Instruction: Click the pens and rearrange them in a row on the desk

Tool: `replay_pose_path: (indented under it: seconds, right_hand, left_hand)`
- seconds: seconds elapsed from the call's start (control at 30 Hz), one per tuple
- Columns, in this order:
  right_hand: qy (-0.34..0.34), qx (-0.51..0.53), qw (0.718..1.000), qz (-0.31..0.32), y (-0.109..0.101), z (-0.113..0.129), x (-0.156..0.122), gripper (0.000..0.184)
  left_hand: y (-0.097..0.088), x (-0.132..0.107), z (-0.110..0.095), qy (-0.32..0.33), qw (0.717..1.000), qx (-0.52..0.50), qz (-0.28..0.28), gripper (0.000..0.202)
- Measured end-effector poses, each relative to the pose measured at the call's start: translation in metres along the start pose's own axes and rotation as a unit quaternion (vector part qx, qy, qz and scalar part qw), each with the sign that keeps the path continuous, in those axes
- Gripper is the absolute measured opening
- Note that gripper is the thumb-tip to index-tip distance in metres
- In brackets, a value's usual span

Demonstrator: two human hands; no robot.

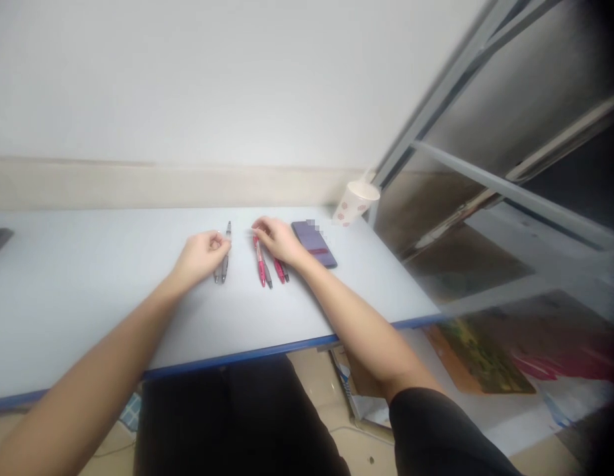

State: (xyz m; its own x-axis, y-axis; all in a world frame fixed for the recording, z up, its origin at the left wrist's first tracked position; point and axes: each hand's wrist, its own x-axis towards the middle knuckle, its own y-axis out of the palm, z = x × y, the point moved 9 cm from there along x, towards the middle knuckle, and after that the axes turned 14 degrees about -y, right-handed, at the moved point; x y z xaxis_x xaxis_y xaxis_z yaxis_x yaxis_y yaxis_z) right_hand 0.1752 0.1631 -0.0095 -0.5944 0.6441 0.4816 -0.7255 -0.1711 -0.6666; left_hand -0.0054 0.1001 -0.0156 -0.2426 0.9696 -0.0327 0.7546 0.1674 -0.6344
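- Left hand (200, 256), fingers curled, right there at the grey pens (224, 268); whether it grips one, hard to say!
- Right hand (282, 243) arches over the red and dark pens (261, 268), tips pointing nearer the table's blue edge.
- Dark phone (314, 242), flat, just beside that hand.
- Patterned cup (354, 203) at the far corner of the pale table (88, 277)!

The grey pens (224, 270) and red pens (261, 270) look like smooth plastic with a slight gloss. The phone (317, 247) at right is glossy, with a reddish reflection. The desk (88, 277) is smooth and low-sheen, its near blue edging (227, 356) plastic-looking. The far wall (188, 92) is matt; the cup (354, 203), smooth, of unclear material. Right, the frame (438, 92) looks like painted metal; near, the sleeve (436, 430) is matt black cloth.
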Motion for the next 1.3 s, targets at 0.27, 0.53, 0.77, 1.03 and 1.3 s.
replay_pose_path:
  seconds: [0.27, 0.53, 0.77, 1.03, 1.3]
  right_hand:
    - [-0.040, -0.096, 0.993, 0.054, 0.008, -0.007, 0.001, 0.013]
    - [-0.066, -0.114, 0.989, 0.072, 0.013, 0.006, -0.003, 0.020]
    - [-0.084, -0.133, 0.983, 0.093, -0.011, 0.033, -0.014, 0.028]
    - [-0.128, -0.173, 0.966, 0.143, -0.007, 0.073, -0.023, 0.017]
    - [-0.152, -0.248, 0.928, 0.234, 0.036, 0.080, -0.041, 0.019]
  left_hand:
    - [0.003, -0.001, -0.002, 0.006, 1.000, -0.016, 0.019, 0.029]
    - [0.002, -0.010, -0.011, 0.018, 0.999, -0.027, 0.043, 0.030]
    - [-0.004, -0.010, -0.013, 0.014, 0.998, -0.047, 0.034, 0.031]
    - [-0.033, -0.005, -0.005, -0.022, 0.990, -0.137, -0.038, 0.018]
    - [-0.041, 0.002, 0.005, -0.063, 0.943, -0.316, -0.078, 0.051]
